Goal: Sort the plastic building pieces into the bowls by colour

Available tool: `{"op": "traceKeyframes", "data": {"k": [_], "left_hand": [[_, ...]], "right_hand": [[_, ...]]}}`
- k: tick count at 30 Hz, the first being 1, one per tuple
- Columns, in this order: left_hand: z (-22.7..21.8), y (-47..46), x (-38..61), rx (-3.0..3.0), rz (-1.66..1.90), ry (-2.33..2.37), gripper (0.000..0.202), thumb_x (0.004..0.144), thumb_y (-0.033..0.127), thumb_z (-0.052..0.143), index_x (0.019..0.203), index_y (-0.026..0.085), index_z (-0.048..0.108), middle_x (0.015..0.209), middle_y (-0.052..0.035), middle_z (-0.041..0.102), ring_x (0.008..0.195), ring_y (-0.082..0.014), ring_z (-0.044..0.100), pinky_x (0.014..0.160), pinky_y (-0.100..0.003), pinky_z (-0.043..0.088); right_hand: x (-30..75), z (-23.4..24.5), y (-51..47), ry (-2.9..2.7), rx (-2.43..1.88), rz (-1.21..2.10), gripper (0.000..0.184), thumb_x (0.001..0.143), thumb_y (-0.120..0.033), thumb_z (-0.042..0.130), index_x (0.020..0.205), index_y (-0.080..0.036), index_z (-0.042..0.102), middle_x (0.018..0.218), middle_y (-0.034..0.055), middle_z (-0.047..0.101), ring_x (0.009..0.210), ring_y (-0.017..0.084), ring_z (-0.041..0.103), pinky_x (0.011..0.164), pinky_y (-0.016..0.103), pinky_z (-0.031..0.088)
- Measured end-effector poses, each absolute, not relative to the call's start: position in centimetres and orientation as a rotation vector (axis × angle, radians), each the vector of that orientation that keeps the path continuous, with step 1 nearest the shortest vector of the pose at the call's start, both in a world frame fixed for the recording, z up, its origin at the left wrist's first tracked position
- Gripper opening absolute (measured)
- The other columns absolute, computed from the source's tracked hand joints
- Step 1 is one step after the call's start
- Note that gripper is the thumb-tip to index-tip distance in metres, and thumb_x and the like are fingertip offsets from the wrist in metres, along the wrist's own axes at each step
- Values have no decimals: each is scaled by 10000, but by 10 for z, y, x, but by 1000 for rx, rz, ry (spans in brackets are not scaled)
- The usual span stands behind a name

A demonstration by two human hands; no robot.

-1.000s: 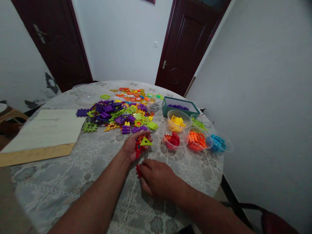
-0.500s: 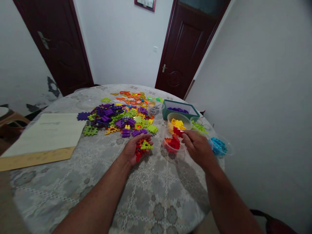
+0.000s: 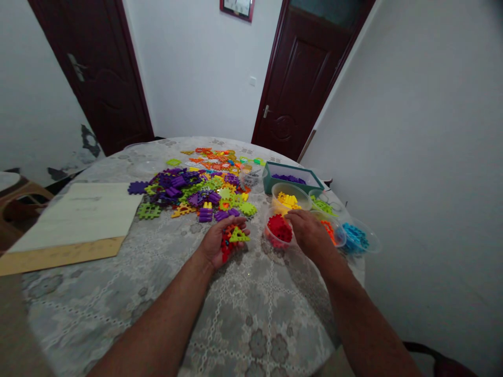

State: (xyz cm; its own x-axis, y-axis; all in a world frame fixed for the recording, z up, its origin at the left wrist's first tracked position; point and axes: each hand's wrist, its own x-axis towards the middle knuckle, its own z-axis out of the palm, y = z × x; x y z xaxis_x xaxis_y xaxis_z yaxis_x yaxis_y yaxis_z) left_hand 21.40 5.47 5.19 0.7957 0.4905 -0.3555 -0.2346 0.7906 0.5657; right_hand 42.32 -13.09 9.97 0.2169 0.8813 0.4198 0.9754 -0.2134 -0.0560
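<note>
My left hand (image 3: 215, 242) is turned palm up and cupped around several small plastic building pieces. Red ones (image 3: 227, 250) lie in the palm, with a yellow-green triangular piece (image 3: 238, 235) on top. To the right, my right hand (image 3: 312, 230) reaches over a clear round bowl (image 3: 271, 243), its fingers bent together at the edge of a red toothed building piece (image 3: 279, 226) inside the bowl. The fingertips are partly hidden. Just behind stands a second clear bowl (image 3: 275, 192) with yellow pieces (image 3: 288, 201).
A mixed pile of purple, green and orange pieces (image 3: 196, 189) covers the table's middle. At right are a teal box (image 3: 271, 184) with purple pieces, a bowl of blue pieces (image 3: 356, 236) and orange pieces (image 3: 328, 231). A paper sheet (image 3: 78, 214) lies left on the patterned tablecloth (image 3: 231, 319).
My right hand has lowered the red piece from above the bowl's rim into the bowl, moving slightly left and down. The left hand keeps its cupped hold. The view has shifted slightly.
</note>
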Motion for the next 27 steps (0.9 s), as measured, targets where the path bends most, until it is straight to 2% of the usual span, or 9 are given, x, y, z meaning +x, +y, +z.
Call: {"op": "traceKeyframes", "data": {"k": [3,7,12,16,21,24,27], "left_hand": [[54,53,213,519,419,519,266,965,280,630,1088,76,749,945,-168,759,748,-232,753,452,-264,567],[56,52,213,486,415,481,264,961,286,638,1065,72,752,933,-174,756,728,-233,750,448,-262,558],[57,52,211,413,413,392,270,963,296,638,1059,75,759,913,-165,751,693,-213,739,470,-254,563],[59,52,210,379,410,377,286,980,286,594,1062,73,765,912,-157,756,614,-176,696,469,-259,571],[62,50,209,382,400,404,270,952,248,605,1071,69,767,908,-156,766,621,-180,705,471,-253,579],[62,50,208,414,407,436,284,899,193,631,1122,75,760,928,-151,778,643,-192,723,508,-275,611],[60,51,209,457,423,449,354,846,145,622,1168,66,743,970,-165,786,693,-216,746,551,-310,644]], "right_hand": [[419,102,-131,-1633,-2139,-472,354,1021,-90,431,1175,-164,742,1198,168,751,1135,291,682,1040,470,546],[394,110,-126,-1618,-2013,-366,296,1035,-146,467,1165,-209,726,1148,134,761,1082,286,699,1002,478,567],[346,111,-109,-1824,-1882,-159,346,1017,-126,542,1318,-238,672,1320,119,701,1219,264,661,1058,458,566],[325,95,-95,-1906,-1961,-178,406,1004,-106,559,1364,-263,660,1417,121,648,1217,276,666,988,423,599],[325,75,-88,-1861,-1958,-283,359,1031,-128,516,1321,-255,685,1357,119,667,1136,244,694,944,360,604],[327,71,-87,-1782,-1895,-293,365,1020,-123,508,1315,-251,681,1338,124,680,1175,249,682,994,376,587],[325,75,-90,-1707,-1805,-236,318,993,-113,516,1246,-210,682,1232,132,712,1162,256,677,1027,401,565]]}}
